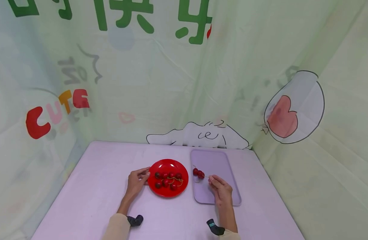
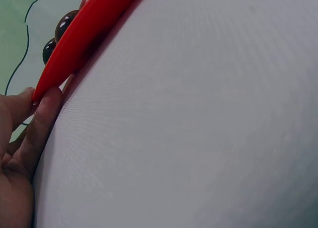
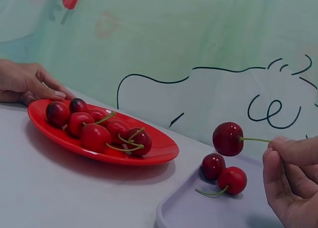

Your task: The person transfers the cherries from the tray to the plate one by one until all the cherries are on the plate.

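A round red plate bears several dark and bright red cherries, some with green stems. My left hand pinches its left rim, thumb above and fingers below; the left wrist view shows the plate tilted there. Over the lilac tray, my right hand pinches a cherry by the tip of its stem, between thumb and forefinger. That cherry hangs out sideways, above two other cherries lying at the tray's left side.
Plate and tray stand side by side on a pale table, a narrow gap between them. A printed curtain closes off the back and both sides. Each wrist wears a dark strap mount.
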A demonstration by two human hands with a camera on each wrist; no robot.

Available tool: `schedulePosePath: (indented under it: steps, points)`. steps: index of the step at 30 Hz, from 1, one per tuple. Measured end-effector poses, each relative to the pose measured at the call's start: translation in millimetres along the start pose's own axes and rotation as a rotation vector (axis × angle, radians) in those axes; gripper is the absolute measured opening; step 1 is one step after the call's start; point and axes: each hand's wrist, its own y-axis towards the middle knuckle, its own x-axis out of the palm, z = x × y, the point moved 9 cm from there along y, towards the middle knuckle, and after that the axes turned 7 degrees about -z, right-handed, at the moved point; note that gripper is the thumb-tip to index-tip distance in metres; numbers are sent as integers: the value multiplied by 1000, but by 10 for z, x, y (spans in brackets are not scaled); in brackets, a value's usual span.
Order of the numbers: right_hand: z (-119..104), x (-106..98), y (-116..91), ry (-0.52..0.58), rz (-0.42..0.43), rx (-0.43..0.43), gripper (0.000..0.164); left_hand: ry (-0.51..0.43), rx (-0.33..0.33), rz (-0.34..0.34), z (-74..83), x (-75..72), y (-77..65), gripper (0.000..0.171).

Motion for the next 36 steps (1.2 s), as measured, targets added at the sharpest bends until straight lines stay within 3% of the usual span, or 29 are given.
schedulePosePath:
  steps: [15,24,36]
  points:
    - [85,205,67,19,-35,-9,28,8,1,8,18,-25,-6,33]
    - [138,288,85,-20,20,-5,20,-13,-5,10,0,-26,-21,32]
    - [162,538,50,-45,9,-12,11,-8,11,4,44,-41,-7,33]
